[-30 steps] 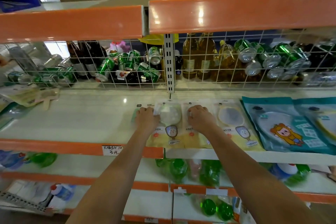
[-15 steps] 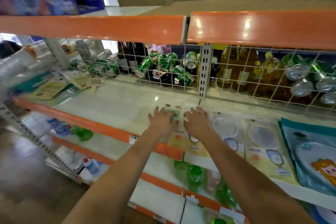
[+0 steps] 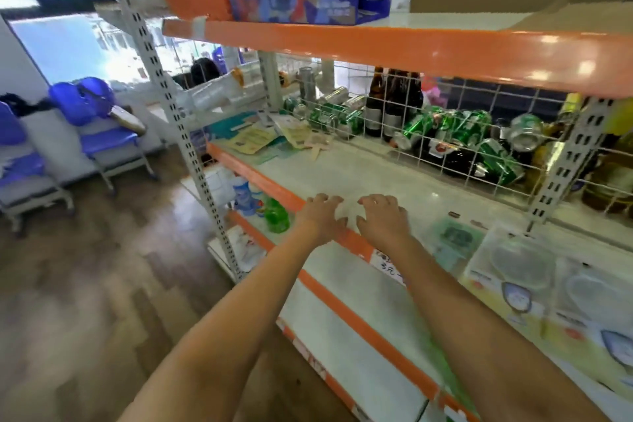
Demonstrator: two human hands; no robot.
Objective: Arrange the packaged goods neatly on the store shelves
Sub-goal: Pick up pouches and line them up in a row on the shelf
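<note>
Just at the front lip of the middle shelf (image 3: 376,178), both hands hovered palm-down with nothing in them: the left hand (image 3: 320,216) had its fingers spread and slightly bent over the orange edge, and the right hand (image 3: 383,217) sat just beside it in the same loose, spread pose. Whether the fingertips touched the shelf could not be told. The packaged goods lay apart from the hands, to their right on the same shelf: a pale green packet (image 3: 454,240) nearest, then yellow-bottomed clear packets (image 3: 513,271) overlapping in a row. More loose packets (image 3: 260,139) lay scattered at the shelf's far left end. Behind a wire grid (image 3: 428,134) lay green cans (image 3: 445,127) and dark bottles (image 3: 394,103).
</note>
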